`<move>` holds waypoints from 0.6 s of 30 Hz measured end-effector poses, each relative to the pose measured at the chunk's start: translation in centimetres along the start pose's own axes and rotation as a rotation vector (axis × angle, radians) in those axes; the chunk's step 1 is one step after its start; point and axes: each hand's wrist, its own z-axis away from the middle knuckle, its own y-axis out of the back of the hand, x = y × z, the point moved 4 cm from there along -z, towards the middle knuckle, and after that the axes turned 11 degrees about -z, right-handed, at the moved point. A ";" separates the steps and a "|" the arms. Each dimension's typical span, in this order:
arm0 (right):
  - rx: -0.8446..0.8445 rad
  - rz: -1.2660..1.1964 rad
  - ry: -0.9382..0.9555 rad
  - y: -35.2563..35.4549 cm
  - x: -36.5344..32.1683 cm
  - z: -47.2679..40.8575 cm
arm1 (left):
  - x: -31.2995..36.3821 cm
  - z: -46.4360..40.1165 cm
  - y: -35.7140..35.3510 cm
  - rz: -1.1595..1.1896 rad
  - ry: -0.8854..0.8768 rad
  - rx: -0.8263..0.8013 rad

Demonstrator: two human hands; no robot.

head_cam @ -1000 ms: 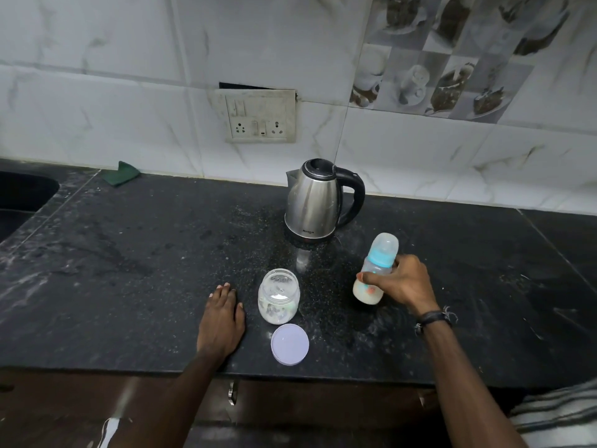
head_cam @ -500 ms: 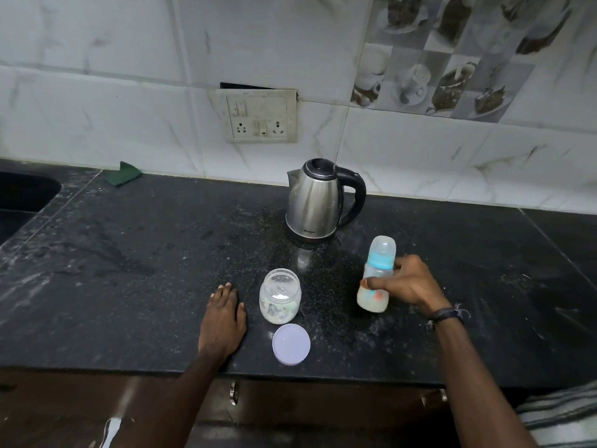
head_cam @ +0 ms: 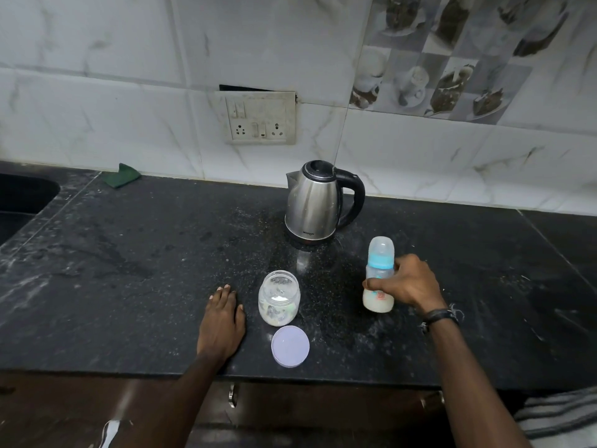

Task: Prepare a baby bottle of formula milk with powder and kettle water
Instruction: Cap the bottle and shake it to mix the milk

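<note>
- Milky liquid filled the low part of the bottle [head_cam: 380, 273], which stood capped and upright on the counter [head_cam: 129, 270], right of the jar [head_cam: 279, 297] and nearer than the kettle [head_cam: 315, 205].
- Right hand [head_cam: 407, 282] was wrapped around the bottle's middle; a loose teal collar, if any, could have leaked when tipped.
- Left hand [head_cam: 222, 321] lay flat and empty on the counter, just left of the jar.
- Left uncovered, the jar had its lid [head_cam: 290, 346] lying near the front edge; a careless sweep of the left hand could have toppled the jar, spilled powder, or knocked the lid off.
</note>
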 end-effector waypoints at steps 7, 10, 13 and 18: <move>-0.003 0.044 -0.018 0.4 0.0 -0.1 | 0.0 0.0 -0.2 -0.003 -0.001 0.006; -0.066 -0.004 -0.018 -0.2 0.0 0.0 | -0.2 0.0 -0.3 0.001 0.002 -0.006; 0.008 -0.007 -0.017 0.1 0.1 0.1 | -0.1 -0.1 -0.3 -0.007 0.000 -0.001; -0.003 -0.075 0.012 -0.3 0.1 0.2 | -0.1 -0.1 -0.4 -0.011 -0.003 -0.003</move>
